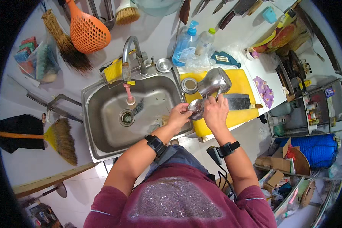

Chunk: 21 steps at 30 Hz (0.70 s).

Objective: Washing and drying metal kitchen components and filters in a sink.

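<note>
My left hand (179,116) grips the edge of a shiny round metal lid or shallow cup (196,109) at the right rim of the sink. Close beside it, my right hand (215,110) has its fingers closed at the thin handle or spout of a rounded stainless steel pot (214,81). That pot lies tilted over a yellow cutting board (236,116). A small round metal container (189,85) is at the board's left edge. Right of my right hand, a cleaver (238,101) lies flat on the board, its wooden handle pointing right.
Left is a steel sink (108,145) under a curved faucet (126,65). Behind the board are a blue pump bottle (185,47), a green-capped bottle (205,41), plastic bags and a dark teal tool (225,59). A purple cloth (264,91) lies to the right.
</note>
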Tool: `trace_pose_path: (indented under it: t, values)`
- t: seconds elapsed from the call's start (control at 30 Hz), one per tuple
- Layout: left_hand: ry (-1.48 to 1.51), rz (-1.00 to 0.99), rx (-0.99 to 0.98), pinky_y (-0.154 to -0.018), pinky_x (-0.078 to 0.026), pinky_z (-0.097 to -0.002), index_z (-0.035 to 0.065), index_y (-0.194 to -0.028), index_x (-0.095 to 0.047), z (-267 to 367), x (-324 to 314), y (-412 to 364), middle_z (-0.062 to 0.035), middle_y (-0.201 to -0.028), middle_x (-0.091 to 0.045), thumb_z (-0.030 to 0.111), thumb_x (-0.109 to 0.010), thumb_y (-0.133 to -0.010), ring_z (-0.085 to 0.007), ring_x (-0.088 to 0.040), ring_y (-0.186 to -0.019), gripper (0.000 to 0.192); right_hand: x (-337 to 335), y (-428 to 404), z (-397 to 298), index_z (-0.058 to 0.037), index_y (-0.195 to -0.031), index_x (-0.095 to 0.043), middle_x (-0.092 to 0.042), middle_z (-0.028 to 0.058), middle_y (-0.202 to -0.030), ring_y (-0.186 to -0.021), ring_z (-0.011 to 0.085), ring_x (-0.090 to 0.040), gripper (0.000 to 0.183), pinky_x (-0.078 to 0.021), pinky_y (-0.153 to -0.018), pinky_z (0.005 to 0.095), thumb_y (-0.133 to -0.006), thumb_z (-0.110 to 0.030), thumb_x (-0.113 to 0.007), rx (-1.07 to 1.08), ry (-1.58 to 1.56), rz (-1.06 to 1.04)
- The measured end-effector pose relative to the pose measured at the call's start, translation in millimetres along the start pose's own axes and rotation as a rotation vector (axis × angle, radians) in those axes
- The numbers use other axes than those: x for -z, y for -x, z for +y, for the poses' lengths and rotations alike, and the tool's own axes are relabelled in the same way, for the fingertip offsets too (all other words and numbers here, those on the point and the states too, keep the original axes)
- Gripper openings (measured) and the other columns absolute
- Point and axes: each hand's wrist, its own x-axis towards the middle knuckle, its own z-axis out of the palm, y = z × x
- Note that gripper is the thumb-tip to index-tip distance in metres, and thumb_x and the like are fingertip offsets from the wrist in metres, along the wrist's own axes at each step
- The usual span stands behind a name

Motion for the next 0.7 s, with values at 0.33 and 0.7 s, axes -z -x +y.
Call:
trace_pose_path:
  t: [0.33,0.7]
  values:
    - [0.023,0.112,0.141,-0.071,-0.046,-0.0320,0.0111,-0.107,-0.049,-17,0,-31,-0.0069,-0.102,-0.050,0.002,-0.057,-0.077,-0.0166,-0.051,-0.088,0.033,-27,-6,4,-0.0057,-0.066,-0.060,-0.055,0.0062,-0.072,-0.079,0.0214,-0.047,0.010,-0.0358,-0.065,0.0314,-0.064,-0.012,-0.052,0.108,0.166,-0.123]
    - [0.007,0.216,0.142,-0.062,-0.046,-0.0285,0.0057,-0.102,-0.052,-36,-5,-58,-0.0065,-0.091,-0.054,-0.002,-0.058,-0.075,-0.0156,-0.054,-0.079,0.029,-45,0,7,-0.0070,-0.071,-0.060,-0.054,0.0040,-0.074,-0.083,0.0192,-0.045,0.013,-0.0349,-0.068,0.0298,-0.066,-0.015,-0.052,0.191,0.183,-0.195]
